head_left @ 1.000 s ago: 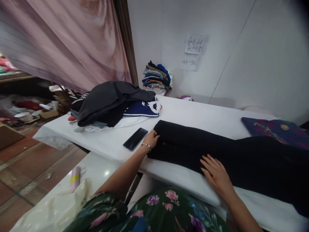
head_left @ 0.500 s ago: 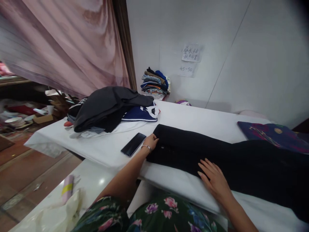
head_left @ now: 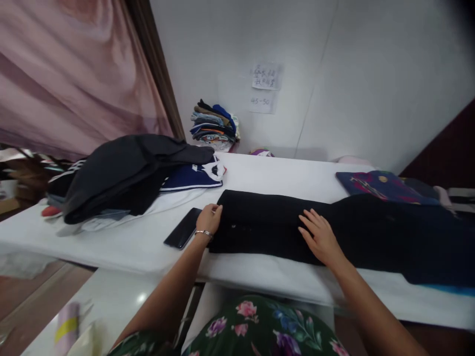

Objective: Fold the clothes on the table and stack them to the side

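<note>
A long black garment [head_left: 267, 237], its kind unclear, lies stretched sideways across the white-covered table [head_left: 282, 173]. At its left end my left hand [head_left: 210, 220] is closed, with thumb and fingertips pinching the edge of the cloth. My right hand [head_left: 321, 237] rests palm down on the middle of the garment, fingers stretched and slightly apart. Just left of my left hand lies a dark-screened phone [head_left: 183, 228], its right edge partly behind that hand. The right end of the garment runs into other dark cloth, so its limit is hard to make out.
A heap of dark clothes [head_left: 122, 168] sits on the table's left, over a folded navy garment [head_left: 193, 177]. A stack of folded clothes [head_left: 213, 123] stands at the back by the wall. Patterned navy cloth [head_left: 386, 185] lies right. A lower white surface holds a pinkish roll [head_left: 67, 326].
The view has turned to the right. My right hand has moved up from the garment's near edge onto its middle. My left hand stays at the left end.
</note>
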Demonstrator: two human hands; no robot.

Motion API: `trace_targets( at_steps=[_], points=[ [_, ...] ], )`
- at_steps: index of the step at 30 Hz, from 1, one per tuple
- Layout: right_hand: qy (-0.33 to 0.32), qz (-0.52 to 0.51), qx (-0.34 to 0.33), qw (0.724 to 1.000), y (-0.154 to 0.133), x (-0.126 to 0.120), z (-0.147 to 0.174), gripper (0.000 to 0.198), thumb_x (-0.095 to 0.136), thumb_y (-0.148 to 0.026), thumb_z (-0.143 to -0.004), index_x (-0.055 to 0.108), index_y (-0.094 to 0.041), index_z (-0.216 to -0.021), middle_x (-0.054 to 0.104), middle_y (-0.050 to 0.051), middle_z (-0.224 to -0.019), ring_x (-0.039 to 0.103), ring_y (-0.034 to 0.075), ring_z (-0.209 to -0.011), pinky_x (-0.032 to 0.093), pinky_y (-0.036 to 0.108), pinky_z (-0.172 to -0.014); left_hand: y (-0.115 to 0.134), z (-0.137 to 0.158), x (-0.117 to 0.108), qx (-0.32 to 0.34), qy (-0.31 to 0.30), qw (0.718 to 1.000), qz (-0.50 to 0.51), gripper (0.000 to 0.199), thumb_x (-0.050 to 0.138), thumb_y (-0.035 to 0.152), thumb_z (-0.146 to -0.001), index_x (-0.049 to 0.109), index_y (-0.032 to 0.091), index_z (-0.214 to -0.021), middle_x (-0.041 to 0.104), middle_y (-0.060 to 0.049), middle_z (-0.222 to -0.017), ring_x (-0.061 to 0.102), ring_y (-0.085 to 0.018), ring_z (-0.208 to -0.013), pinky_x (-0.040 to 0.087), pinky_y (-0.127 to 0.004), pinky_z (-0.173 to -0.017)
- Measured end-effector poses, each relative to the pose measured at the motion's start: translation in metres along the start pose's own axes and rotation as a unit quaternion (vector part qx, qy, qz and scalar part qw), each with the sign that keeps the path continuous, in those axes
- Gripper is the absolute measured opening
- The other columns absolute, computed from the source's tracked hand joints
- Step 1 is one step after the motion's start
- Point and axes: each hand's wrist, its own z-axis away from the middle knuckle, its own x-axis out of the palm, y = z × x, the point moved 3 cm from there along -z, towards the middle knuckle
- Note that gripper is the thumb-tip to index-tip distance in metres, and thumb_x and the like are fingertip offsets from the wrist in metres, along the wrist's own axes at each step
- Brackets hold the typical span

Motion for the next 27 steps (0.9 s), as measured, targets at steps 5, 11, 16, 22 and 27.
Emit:
trace_targets(
  at_steps=[5, 11, 16, 22, 27],
  points=[
    [-0.116, 0.111, 0.040, 0.986, 0.008, 0.021, -0.006, 0.052, 0.039, -0.045, -0.093, 0.046, -0.020, -0.137, 0.039, 0.013, -0.146, 0.028, 0.030, -0.137, 0.024, 0.051, -0.108, 0.024, -0.007, 0.000, 0.052, -0.019, 0.998, -0.003, 0.046, 0.037, 0.052, -0.088, 0.063, 0.017, -0.104, 0.067, -0.010, -0.104, 0.061, -0.023, -0.094, 0.044, -0.031, -0.079],
    [-0.148, 0.105, 0.057, 0.982, 0.000, 0.021, -0.001, 0.054, 0.039, -0.045, -0.093, 0.040, -0.021, -0.141, 0.035, 0.012, -0.148, 0.022, 0.027, -0.140, 0.018, 0.047, -0.111, 0.023, -0.029, 0.022, 0.034, -0.130, 0.990, -0.051, 0.057, 0.051, 0.049, -0.079, 0.054, 0.011, -0.121, 0.068, -0.011, -0.100, 0.063, -0.026, -0.094, 0.046, -0.034, -0.082],
    [-0.176, 0.037, 0.067, 0.981, 0.003, 0.005, -0.010, 0.057, 0.036, -0.053, -0.093, 0.041, -0.022, -0.140, 0.037, 0.011, -0.147, 0.024, 0.027, -0.139, 0.019, 0.047, -0.111, 0.017, -0.040, 0.022, 0.059, -0.147, 0.987, -0.034, 0.041, 0.052, 0.050, -0.073, 0.063, 0.018, -0.095, 0.069, -0.007, -0.085, 0.064, -0.024, -0.083, 0.047, -0.032, -0.073],
    [-0.086, 0.073, 0.125, 0.986, 0.061, -0.032, -0.049, 0.045, 0.031, -0.039, -0.096, 0.050, -0.021, -0.132, 0.044, 0.009, -0.142, 0.029, 0.025, -0.136, 0.023, 0.046, -0.108, 0.024, -0.040, 0.014, 0.066, -0.163, 0.982, -0.074, 0.027, 0.050, 0.047, -0.072, 0.059, 0.022, -0.070, 0.065, -0.004, -0.065, 0.062, -0.025, -0.068, 0.044, -0.033, -0.063],
    [-0.067, 0.183, 0.216, 0.957, 0.129, -0.057, -0.069, 0.045, 0.036, -0.034, -0.095, 0.047, -0.015, -0.134, 0.038, 0.013, -0.146, 0.023, 0.029, -0.138, 0.021, 0.047, -0.108, 0.032, -0.045, 0.012, 0.060, -0.175, 0.979, -0.081, 0.037, 0.046, 0.056, -0.074, 0.059, 0.022, -0.070, 0.065, -0.006, -0.069, 0.062, -0.026, -0.071, 0.044, -0.034, -0.065]
  ],
)
